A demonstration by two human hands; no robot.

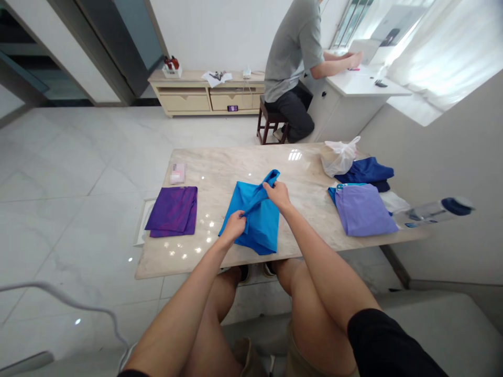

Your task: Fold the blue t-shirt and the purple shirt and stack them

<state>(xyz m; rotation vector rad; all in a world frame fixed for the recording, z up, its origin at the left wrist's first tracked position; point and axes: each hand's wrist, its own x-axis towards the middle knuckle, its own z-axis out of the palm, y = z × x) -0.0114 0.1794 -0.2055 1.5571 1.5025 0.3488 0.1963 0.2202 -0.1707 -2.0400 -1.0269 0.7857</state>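
Head cam shows both hands pinching a bright blue cloth (257,220) at the middle of the table's (220,178) near edge: left hand (234,226) gripping a bunched fold low down, right hand (278,193) holding the lifted corner. Folded purple cloth (173,211) sits toward the left edge, lavender one (363,210) toward the right.

Bright room, glossy pale floor (58,173), white walls (220,31).
A low cream cabinet (204,97) stands against the far wall; a curtained window (444,47) at right lights a white desk (365,86).
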